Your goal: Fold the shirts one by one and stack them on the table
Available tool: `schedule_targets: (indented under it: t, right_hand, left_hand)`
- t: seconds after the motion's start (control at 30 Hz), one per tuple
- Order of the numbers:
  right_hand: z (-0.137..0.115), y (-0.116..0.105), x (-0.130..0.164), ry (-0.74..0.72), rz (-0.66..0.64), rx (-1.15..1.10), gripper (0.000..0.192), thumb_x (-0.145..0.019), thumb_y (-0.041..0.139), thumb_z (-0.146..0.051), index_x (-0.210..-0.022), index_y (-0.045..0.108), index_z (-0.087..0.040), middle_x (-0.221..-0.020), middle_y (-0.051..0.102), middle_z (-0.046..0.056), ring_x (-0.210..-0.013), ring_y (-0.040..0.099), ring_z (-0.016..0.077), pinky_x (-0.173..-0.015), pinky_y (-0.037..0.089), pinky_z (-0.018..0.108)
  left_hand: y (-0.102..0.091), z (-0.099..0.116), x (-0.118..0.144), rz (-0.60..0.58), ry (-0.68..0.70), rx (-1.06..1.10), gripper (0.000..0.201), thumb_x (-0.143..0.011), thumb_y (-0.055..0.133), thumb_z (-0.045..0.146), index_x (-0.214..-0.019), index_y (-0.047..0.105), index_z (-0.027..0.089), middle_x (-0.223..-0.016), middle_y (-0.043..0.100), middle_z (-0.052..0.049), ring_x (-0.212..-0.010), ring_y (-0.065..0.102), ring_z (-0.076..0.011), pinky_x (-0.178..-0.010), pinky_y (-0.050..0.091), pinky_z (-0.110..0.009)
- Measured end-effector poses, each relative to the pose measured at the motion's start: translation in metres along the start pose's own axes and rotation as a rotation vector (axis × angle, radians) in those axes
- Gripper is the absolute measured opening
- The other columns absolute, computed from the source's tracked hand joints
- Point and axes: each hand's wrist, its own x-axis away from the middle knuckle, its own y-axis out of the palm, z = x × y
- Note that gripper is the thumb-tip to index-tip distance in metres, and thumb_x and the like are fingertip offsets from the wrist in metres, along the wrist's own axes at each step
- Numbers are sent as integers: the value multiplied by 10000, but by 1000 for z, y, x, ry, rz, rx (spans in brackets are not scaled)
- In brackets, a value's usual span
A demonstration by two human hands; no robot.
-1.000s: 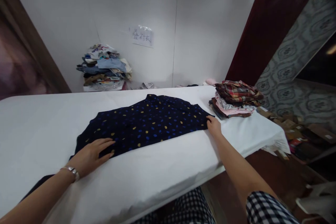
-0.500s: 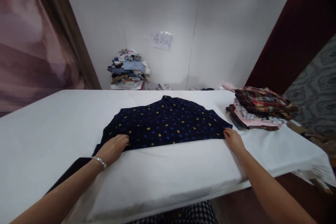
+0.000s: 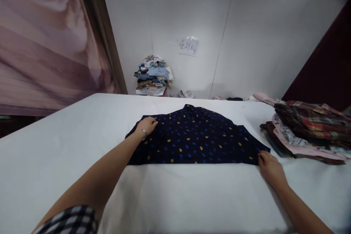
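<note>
A dark navy shirt (image 3: 197, 139) with blue and yellow leaf-like spots lies spread across the white table (image 3: 175, 193), its straight edge towards me and its collar end away. My left hand (image 3: 148, 125), with a silver bracelet at the wrist, is at the shirt's upper left part, fingers closed on the cloth. The hand and forearm hide some of that side. At the lower right corner, my right hand (image 3: 270, 166) pinches the shirt's edge between thumb and fingers.
Folded clothes (image 3: 309, 131), a plaid shirt on top, are stacked at the table's right. Beyond the far edge stands a taller pile of clothes (image 3: 155, 75) by the wall. A paper sign (image 3: 188, 46) hangs there. A pink curtain (image 3: 49, 44) is at left.
My left hand has moved from the shirt's near left edge up to its upper left. The dark cloth stretching towards me at left no longer shows there. My right hand stays at its corner; the view has shifted left.
</note>
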Motion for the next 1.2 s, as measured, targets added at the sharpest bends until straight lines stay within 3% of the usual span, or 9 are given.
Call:
schedule_targets:
  t: [0.27,0.43,0.53,0.73,0.83,1.0,1.1,1.2]
  right_hand:
    - [5,4,2,-21,20,-25,287,-858,361,-330,-924,610,-203,-1125,656,108,-989,615,281,-821,494,432]
    - [5,4,4,-8,11,-29,287,-864,362,-352,-926,607,-216,-1131,656,101,-995,616,290,-833,490,442]
    - [4,3,4,-1,16,-33,290,-862,364,-369,-921,609,-225,-1125,660,93,-988,618,290,-832,487,441]
    - [2,1,4,13,8,-40,307,-860,353,-383,-904,615,-228,-1118,666,88,-969,622,289,-808,489,436]
    - [2,2,3,25,6,-54,307,-858,359,-386,-915,616,-228,-1127,666,82,-981,618,287,-821,487,440]
    - [2,4,2,20,28,-59,304,-851,368,-381,-906,628,-233,-1120,667,82,-985,620,287,-817,492,438]
    - [2,5,1,9,35,-68,296,-856,373,-368,-898,628,-225,-1117,669,84,-984,625,281,-804,500,426]
    - [2,7,2,14,28,-92,293,-860,375,-357,-896,628,-214,-1118,669,88,-973,630,271,-809,504,417]
  left_hand:
    - [38,52,-101,-22,-77,-43,358,-892,376,282,-1102,655,203,-1223,635,-119,-1110,589,-256,-917,425,-359]
    - [67,60,-138,-82,-146,-82,326,-803,506,218,-1072,678,152,-1167,639,-201,-1062,609,-302,-845,469,-383]
    - [70,62,-151,-82,-183,-104,295,-739,571,184,-997,707,140,-1072,665,-216,-1011,627,-317,-808,484,-379]
    - [26,70,-172,136,-240,-79,383,-851,386,154,-1148,628,133,-1213,596,-223,-1125,567,-309,-852,460,-406]
    - [3,69,-172,188,-299,-13,380,-877,351,176,-1166,594,138,-1134,644,-205,-1042,613,-302,-795,469,-399]
    - [-16,67,-158,274,-344,91,341,-907,346,241,-1130,583,141,-1060,674,-190,-969,639,-296,-759,461,-382]
    - [-32,75,-151,344,-277,129,317,-920,349,265,-1119,577,171,-1076,671,-140,-1006,620,-266,-804,451,-352]
    - [-55,92,-140,485,-47,163,287,-913,377,257,-1091,585,171,-1083,658,-111,-1024,596,-245,-856,439,-339]
